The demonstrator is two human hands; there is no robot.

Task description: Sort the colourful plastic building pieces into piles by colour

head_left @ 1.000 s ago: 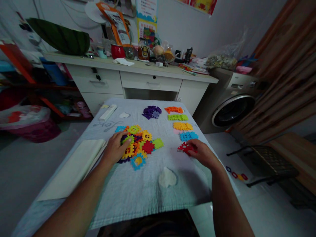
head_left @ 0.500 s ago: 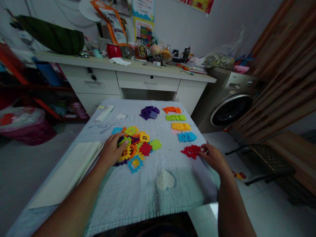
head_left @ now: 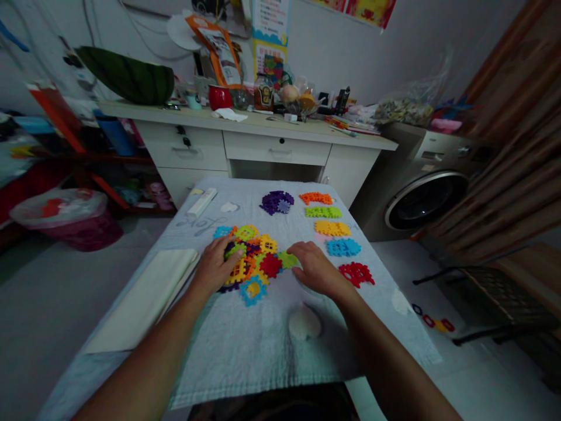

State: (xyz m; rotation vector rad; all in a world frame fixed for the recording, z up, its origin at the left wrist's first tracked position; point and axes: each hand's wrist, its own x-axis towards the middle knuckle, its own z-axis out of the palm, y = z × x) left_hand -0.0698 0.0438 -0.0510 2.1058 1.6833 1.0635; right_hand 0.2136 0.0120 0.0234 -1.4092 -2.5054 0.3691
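A mixed pile of plastic gear-shaped building pieces [head_left: 249, 270] in several colours lies on the cloth-covered table. My left hand [head_left: 217, 266] rests on the pile's left side, thumb and fingers apart over a green and a dark purple piece. From the right, my right hand [head_left: 314, 268] reaches to a lime-green piece [head_left: 287, 259] at the pile's edge, its fingers apart; whether they touch it I cannot tell. A red piece [head_left: 270, 265] lies beside that one. At the right is a sorted red group [head_left: 357, 274], with a blue group [head_left: 343, 247] beyond it.
Yellow [head_left: 332, 228], lime-green [head_left: 323, 212], orange [head_left: 315, 199] and purple groups [head_left: 277, 202] lie farther back. A folded cream cloth [head_left: 144, 301] and a white box [head_left: 202, 203] are on the left. Behind the table stands a cluttered counter [head_left: 280, 131]; a washing machine [head_left: 412, 169] is at right.
My right hand has let go of the red group and moved left to the pile's lime-green piece. My left hand stays on the pile. The view has shifted slightly.
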